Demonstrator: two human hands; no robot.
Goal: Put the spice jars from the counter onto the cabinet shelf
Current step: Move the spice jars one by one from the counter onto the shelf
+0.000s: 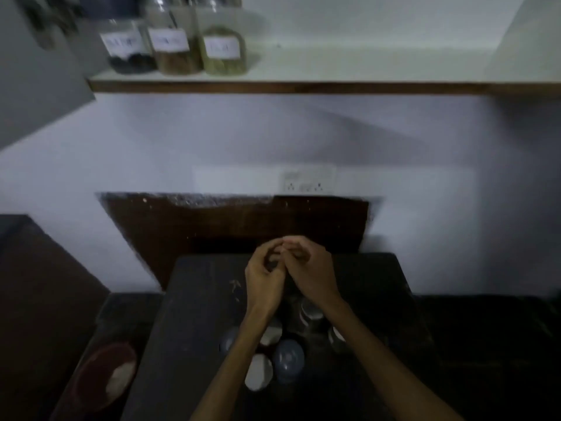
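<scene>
Three labelled glass spice jars stand at the left end of the white cabinet shelf (pixel 334 71): one with dark contents (pixel 129 47), one with brown contents (pixel 174 50), one with green contents (pixel 223 51). On the dark counter (pixel 194 299) below, several jars with blue or white lids cluster under my forearms, among them a blue-lidded jar (pixel 287 360) and a white-lidded jar (pixel 258 372). My left hand (pixel 264 278) and my right hand (pixel 309 268) meet above the counter, fingers curled together. Whether they hold anything is hidden in the dim, blurred view.
A wall socket plate (pixel 306 179) sits on the white wall above a dark brown backsplash (pixel 212 226). A reddish bowl with white contents (pixel 106 375) rests at the counter's lower left. A grey cabinet door (pixel 33 71) hangs open at the upper left.
</scene>
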